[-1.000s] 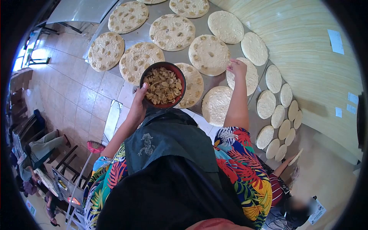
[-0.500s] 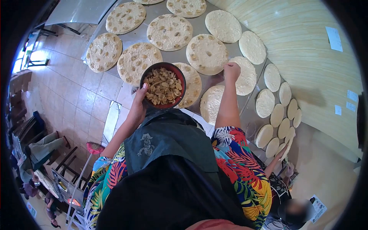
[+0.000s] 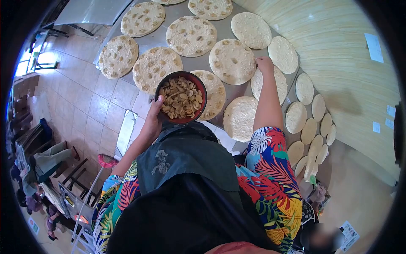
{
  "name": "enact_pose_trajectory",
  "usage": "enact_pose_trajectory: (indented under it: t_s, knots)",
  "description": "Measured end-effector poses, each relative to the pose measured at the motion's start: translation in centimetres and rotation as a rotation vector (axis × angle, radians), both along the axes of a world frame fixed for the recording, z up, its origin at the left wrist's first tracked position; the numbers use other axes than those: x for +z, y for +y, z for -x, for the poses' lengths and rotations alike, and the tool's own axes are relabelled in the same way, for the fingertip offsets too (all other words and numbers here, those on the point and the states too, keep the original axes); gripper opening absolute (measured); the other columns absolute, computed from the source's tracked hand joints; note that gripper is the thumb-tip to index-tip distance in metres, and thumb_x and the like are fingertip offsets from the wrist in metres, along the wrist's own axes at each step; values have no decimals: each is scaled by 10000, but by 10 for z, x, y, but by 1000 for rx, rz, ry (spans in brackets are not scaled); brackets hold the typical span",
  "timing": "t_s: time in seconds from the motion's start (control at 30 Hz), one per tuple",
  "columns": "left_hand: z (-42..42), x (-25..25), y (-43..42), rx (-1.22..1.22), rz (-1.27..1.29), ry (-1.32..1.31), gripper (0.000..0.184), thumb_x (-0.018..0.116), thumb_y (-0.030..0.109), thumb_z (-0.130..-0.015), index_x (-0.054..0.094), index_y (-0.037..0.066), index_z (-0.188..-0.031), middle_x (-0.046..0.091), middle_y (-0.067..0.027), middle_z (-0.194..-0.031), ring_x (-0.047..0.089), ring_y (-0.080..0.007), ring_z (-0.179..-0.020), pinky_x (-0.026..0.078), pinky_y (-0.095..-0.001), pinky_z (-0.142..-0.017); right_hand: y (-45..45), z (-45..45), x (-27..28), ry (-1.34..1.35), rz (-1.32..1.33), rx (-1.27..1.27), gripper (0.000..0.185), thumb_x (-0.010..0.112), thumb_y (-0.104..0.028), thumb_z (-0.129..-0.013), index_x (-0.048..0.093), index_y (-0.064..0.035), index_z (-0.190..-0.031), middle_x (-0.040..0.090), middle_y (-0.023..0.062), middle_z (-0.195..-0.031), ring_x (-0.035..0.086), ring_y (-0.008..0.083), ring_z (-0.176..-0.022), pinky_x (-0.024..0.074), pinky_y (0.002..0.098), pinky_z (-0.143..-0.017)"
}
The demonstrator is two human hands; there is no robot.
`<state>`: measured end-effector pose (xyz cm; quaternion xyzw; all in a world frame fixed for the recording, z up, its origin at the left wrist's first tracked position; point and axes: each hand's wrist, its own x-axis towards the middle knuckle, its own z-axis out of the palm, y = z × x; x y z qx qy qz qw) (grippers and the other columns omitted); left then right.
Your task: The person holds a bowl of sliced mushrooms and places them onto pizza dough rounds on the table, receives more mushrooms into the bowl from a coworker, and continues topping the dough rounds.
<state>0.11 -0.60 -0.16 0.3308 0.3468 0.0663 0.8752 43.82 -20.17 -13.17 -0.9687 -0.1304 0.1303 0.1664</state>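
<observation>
My left hand [image 3: 154, 116] grips the rim of a dark bowl with a red inside, full of sliced nuts [image 3: 181, 97], held near my body. My right hand [image 3: 264, 64] has its fingers pinched at the right edge of a pale round dough [image 3: 231, 61] that carries several nut pieces; whatever lies between the fingertips is too small to make out. Below that hand is a plain dough round [image 3: 269, 86], and another [image 3: 240, 118] lies nearer to me. A dough round with nuts [image 3: 212, 95] is partly hidden behind the bowl.
The metal table [image 3: 146, 41] holds several more rounds with nuts. Plain rounds continue to the right [image 3: 295, 117]. A pale wall [image 3: 338, 55] borders the table. A co-worker [image 3: 317, 237] is at the lower right. A pink broom [image 3: 107, 160] stands at the left.
My right hand has moved slightly up and right, along the edge of the nut-topped round. The co-worker's arm has shifted over the far rounds. My left hand still holds the bowl.
</observation>
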Motion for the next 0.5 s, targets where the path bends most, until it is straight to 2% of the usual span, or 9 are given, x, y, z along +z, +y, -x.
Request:
enact_pose_trajectory:
  t_s: [0.1, 0.2, 0.33, 0.5]
  knots:
    - [1, -8, -1, 23, -16, 23, 599, 502, 439, -892, 352, 35, -1306, 458, -98, -1292, 437, -206, -1188, 344, -363, -1003, -1, -5, -5, 20, -40, 77, 250, 598, -268, -734, 694, -85, -874, 664, 138, -885, 634, 308, -830, 492, 392, -730]
    - [1, -10, 0, 9, -25, 16, 601, 505, 439, -891, 349, 35, -1307, 454, -96, -1295, 428, -203, -1193, 332, -363, -1010, 8, 7, 22, 73, 60, 55, 255, 602, -296, -740, 697, -95, -865, 669, 126, -875, 639, 292, -834, 494, 391, -731]
    - [-2, -6, 0, 15, -14, 25, 606, 505, 437, -892, 339, 35, -1313, 450, -101, -1296, 412, -199, -1205, 309, -353, -1024, 17, 20, 38, 11, 162, 4, 275, 604, -324, -747, 697, -98, -874, 671, 121, -882, 643, 284, -846, 497, 395, -729]
    - [-2, -9, -1, 12, -31, 24, 605, 504, 434, -893, 332, 34, -1314, 449, -107, -1296, 416, -202, -1206, 305, -349, -1029, 4, 11, 24, -18, 205, -45, 309, 608, -346, -742, 694, -91, -895, 667, 132, -910, 638, 301, -864, 497, 394, -736]
